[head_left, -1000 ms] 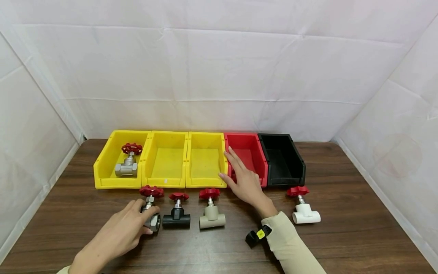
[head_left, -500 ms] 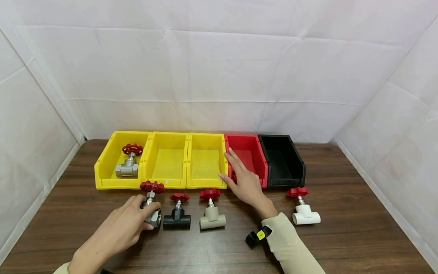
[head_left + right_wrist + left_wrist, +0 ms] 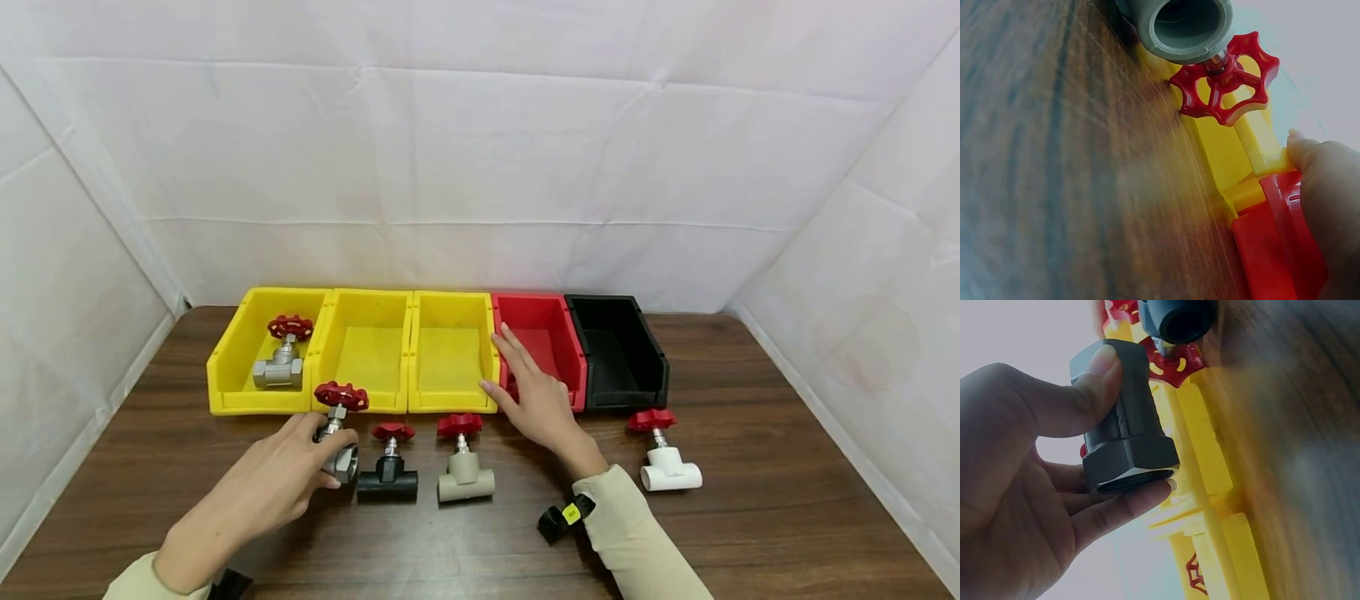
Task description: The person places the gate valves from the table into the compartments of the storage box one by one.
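My left hand (image 3: 270,479) grips the steel body of a gate valve (image 3: 345,463) with a red handwheel, in front of the leftmost yellow bins. In the left wrist view the thumb presses one side of the valve body (image 3: 1125,415), with fingers curled behind and below it. Standing just right of it is a black valve (image 3: 387,483) with a red handwheel, then a grey-beige valve (image 3: 466,483). My right hand (image 3: 542,408) lies over the front of the red bin (image 3: 576,367), fingers extended, thumb at the edge of the neighbouring yellow bin (image 3: 452,402).
The leftmost yellow bin (image 3: 217,392) holds another steel valve (image 3: 279,367). A second yellow bin (image 3: 360,402) and a black bin (image 3: 628,400) complete the row. At the right, a white valve (image 3: 670,471) stands on the wooden table (image 3: 765,467). White sheeting (image 3: 480,150) encloses the back and sides.
My left hand has raised the steel valve slightly, moving it a little toward the bins and to the right. The right hand stays in place.
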Demonstrator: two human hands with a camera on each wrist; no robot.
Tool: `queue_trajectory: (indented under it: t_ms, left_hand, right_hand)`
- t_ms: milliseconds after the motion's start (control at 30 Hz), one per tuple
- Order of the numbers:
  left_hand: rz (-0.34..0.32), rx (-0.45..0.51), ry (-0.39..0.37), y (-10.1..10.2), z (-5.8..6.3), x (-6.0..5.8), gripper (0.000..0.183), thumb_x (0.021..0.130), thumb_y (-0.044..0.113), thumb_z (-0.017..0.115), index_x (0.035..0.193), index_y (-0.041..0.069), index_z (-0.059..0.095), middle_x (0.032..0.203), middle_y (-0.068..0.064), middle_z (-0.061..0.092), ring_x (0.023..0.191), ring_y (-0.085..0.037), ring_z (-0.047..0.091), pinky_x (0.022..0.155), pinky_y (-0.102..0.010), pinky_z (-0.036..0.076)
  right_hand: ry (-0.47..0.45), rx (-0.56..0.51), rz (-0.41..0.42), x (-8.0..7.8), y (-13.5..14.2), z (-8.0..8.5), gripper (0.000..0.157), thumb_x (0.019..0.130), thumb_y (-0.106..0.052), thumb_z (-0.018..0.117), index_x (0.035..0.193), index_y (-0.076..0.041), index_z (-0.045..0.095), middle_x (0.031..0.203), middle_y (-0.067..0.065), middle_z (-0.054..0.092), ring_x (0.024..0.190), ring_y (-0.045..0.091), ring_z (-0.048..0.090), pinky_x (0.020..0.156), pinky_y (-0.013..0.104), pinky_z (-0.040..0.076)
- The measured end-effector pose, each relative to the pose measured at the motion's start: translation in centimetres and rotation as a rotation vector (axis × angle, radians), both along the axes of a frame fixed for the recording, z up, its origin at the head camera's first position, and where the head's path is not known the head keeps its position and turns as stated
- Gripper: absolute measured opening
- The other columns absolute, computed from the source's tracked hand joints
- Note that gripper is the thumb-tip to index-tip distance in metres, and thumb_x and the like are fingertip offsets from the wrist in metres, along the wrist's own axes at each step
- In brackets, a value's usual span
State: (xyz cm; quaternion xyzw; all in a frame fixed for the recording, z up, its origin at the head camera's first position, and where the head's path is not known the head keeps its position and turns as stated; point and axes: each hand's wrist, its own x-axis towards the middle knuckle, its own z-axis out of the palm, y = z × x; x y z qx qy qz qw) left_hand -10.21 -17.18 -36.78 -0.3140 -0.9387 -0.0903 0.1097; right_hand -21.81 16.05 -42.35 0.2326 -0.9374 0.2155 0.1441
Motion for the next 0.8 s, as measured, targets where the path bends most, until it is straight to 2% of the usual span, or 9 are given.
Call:
queue_trajectory:
  t_ms: [433, 533, 633, 800]
  left_hand:
    - [0.004, -0.002, -0.017, 0.7, 1.2, -1.3, 0.042, 0.080, 0.023, 0.078, 0.117, 0.010, 0.063, 0.110, -0.023, 0.058, 0.095, -0.034, 0.059, 0.069, -0.042, 0.054]
    - [0.006, -0.005, -0.001, 0.8, 1.3, -1.7, 0.044, 0.080, 0.023, 0.078, 0.119, 0.011, 0.062, 0.104, -0.021, 0.058, 0.087, -0.029, 0.058, 0.068, -0.040, 0.053]
    - [-0.006, 0.002, 0.035, 0.9, 1.3, -2.0, 0.045, 0.079, 0.023, 0.079, 0.119, 0.012, 0.061, 0.094, -0.015, 0.056, 0.075, -0.023, 0.052, 0.061, -0.034, 0.048]
    - [-0.009, 0.017, 0.060, 1.1, 1.3, -2.4, 0.044, 0.078, 0.022, 0.080, 0.117, 0.011, 0.061, 0.093, -0.016, 0.056, 0.072, -0.022, 0.051, 0.056, -0.031, 0.046]
  right_hand:
    - [0.007, 0.001, -0.002, 0.0, 0.0, 0.1, 0.072, 0.092, -0.049, 0.058, 0.153, -0.028, 0.025, 0.158, -0.012, 0.015, 0.045, 0.010, 0.038, 0.042, 0.028, 0.036]
    - [0.007, 0.003, 0.000, 0.0, 0.0, 0.0, 0.072, 0.092, -0.048, 0.058, 0.153, -0.028, 0.025, 0.158, -0.011, 0.015, 0.044, 0.010, 0.038, 0.040, 0.027, 0.036]
    - [0.003, 0.005, -0.002, 0.0, -0.1, 0.0, 0.073, 0.092, -0.048, 0.058, 0.153, -0.028, 0.025, 0.158, -0.011, 0.015, 0.043, 0.010, 0.038, 0.040, 0.028, 0.036]
    - [-0.007, 0.006, -0.009, 0.1, -0.1, 0.1, 0.073, 0.091, -0.048, 0.059, 0.153, -0.029, 0.025, 0.158, -0.012, 0.014, 0.044, 0.010, 0.037, 0.041, 0.028, 0.036]
